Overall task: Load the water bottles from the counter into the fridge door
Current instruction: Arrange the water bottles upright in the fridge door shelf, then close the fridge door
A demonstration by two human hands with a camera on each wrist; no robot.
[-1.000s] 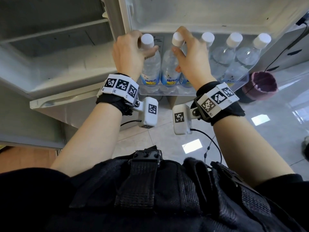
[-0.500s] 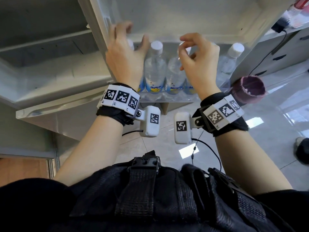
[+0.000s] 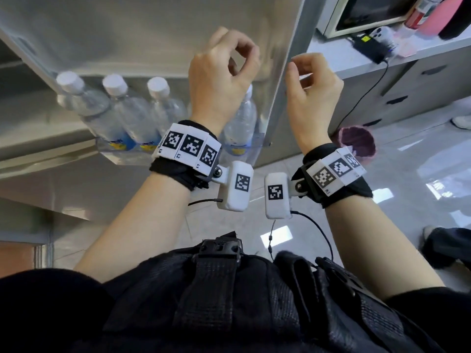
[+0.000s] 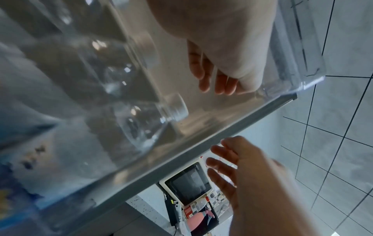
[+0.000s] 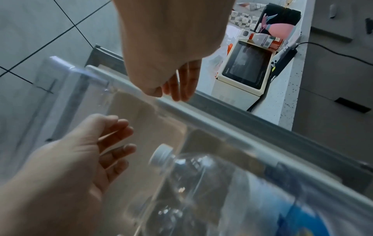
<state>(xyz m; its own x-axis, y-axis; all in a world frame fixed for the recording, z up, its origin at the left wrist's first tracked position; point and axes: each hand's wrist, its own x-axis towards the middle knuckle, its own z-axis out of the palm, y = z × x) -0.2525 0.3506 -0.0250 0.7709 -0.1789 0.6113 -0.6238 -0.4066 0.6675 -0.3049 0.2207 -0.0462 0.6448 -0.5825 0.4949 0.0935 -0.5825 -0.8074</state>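
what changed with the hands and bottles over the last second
Both hands let go of the bottle caps they were pinching and drew back up and toward the counter side. The left hand and right hand now hang loosely curled and hold nothing. The water bottles stay upright in the fridge door shelf.

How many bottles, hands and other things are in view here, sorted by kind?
Hands: 2, left hand and right hand, both empty.
Water bottles: 4 visible in the door shelf; the left arm may hide more.
Microwave: 1
Purple bin: 1
Total: 8
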